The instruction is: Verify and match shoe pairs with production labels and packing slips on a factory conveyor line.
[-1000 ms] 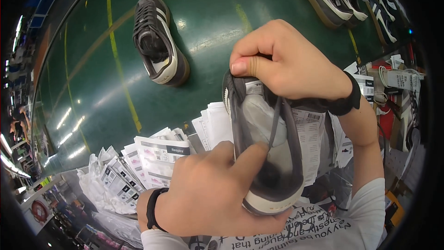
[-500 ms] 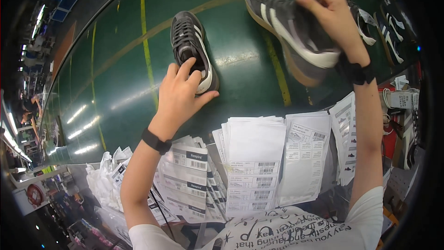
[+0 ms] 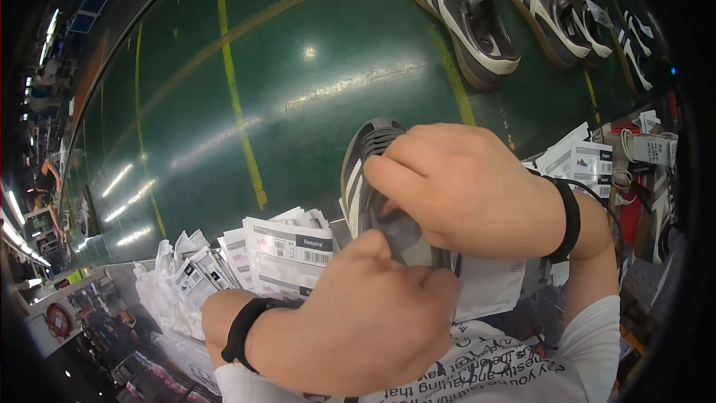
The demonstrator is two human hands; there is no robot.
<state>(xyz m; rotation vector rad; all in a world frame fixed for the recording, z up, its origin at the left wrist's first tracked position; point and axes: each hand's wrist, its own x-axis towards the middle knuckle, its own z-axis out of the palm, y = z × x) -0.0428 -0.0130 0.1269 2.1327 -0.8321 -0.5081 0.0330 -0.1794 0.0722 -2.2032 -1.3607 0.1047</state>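
Close to my body, a dark grey sneaker (image 3: 356, 183) with pale side stripes is between my hands, its laced toe pointing away from me. My left hand (image 3: 358, 313) is closed at the heel end, fingers curled. My right hand (image 3: 462, 186) lies over the tongue and the shoe opening, its fingers bent and pinched together; the fingertips are partly hidden. Both hands cover much of the shoe's rear and inside. A matching sneaker (image 3: 466, 19) stands apart on the green table at the far right of centre.
Further right on the green table (image 3: 298, 52) stand more dark sneakers (image 3: 541, 7) and navy striped shoes (image 3: 632, 45). Printed label sheets (image 3: 291, 242) and crumpled white paper (image 3: 175, 276) line the near edge. A white cable (image 3: 634, 145) lies at the right.
The sneaker under my left hand has come off the table toward my body, now between both hands. My right hand has let go of the other sneaker, which stands on the table.
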